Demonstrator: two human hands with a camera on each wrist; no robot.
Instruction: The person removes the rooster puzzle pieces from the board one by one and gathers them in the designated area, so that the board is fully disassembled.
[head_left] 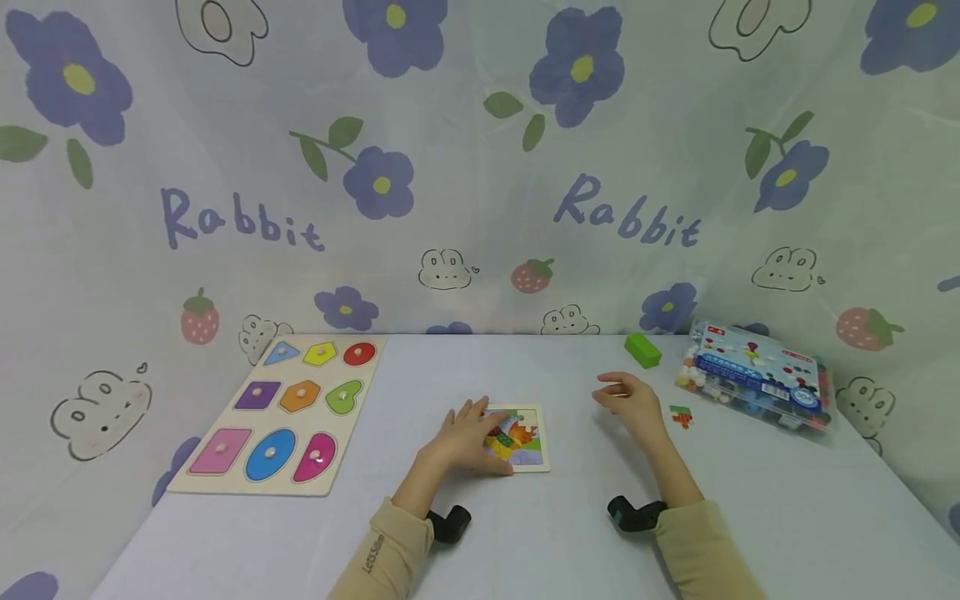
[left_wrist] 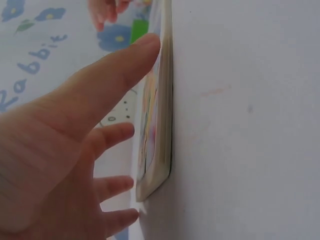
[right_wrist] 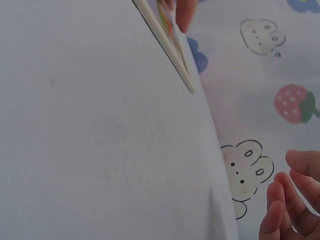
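Note:
A small square jigsaw puzzle (head_left: 527,450) with a pale wooden frame and a colourful picture lies flat on the table. My left hand (head_left: 465,437) is over its left part, fingers spread and fairly straight, hiding some of the picture. In the left wrist view the thumb (left_wrist: 112,75) reaches along the puzzle's near edge. To the right of the puzzle, my right hand (head_left: 630,404) is raised with loosely bent fingers and nothing between them. A loose puzzle piece (head_left: 681,417), green and orange, lies on the table just right of that hand.
On the left lies a wooden shape board (head_left: 345,433) with several coloured knobbed shapes. A green block (head_left: 642,350) sits toward the back right, beside a clear plastic box (head_left: 757,375) of colourful parts. A printed cloth (head_left: 480,167) hangs behind the table (head_left: 555,533).

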